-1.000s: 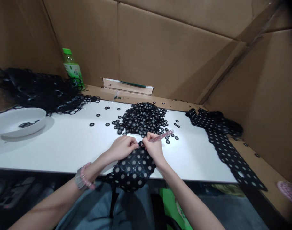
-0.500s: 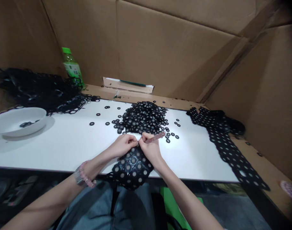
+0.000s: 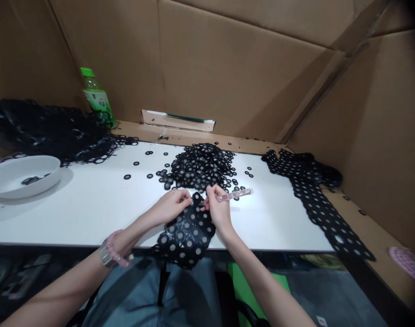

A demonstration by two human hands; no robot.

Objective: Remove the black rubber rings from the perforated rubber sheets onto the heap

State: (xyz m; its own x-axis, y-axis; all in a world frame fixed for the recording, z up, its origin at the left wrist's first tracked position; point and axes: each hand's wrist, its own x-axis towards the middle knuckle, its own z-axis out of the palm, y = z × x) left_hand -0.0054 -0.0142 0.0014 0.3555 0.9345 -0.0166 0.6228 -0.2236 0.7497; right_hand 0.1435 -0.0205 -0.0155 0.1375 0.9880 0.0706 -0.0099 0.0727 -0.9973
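A black dotted fabric piece (image 3: 187, 236) lies over the table's front edge, partly hanging toward my lap. My left hand (image 3: 175, 204) pinches its upper left edge between thumb and fingers. In my right hand (image 3: 219, 204) is a pinkish pen-like tool (image 3: 239, 194), its tip at the fabric's upper part and its back end pointing right. Just beyond both hands rises a heap of small black rings with grey centres (image 3: 200, 168), with loose ones scattered around it.
A white bowl (image 3: 47, 184) holding a few dark pieces stands left. Behind it are tangled black netting (image 3: 47, 131) and a green bottle (image 3: 98, 102). A long dotted strip (image 3: 316, 204) lies right. Cardboard walls (image 3: 244, 68) enclose the white table (image 3: 91, 213).
My right hand has shifted slightly right and apart from my left hand, with the tool turned flatter. The fabric's top end now shows between the hands. The whole view has moved slightly.
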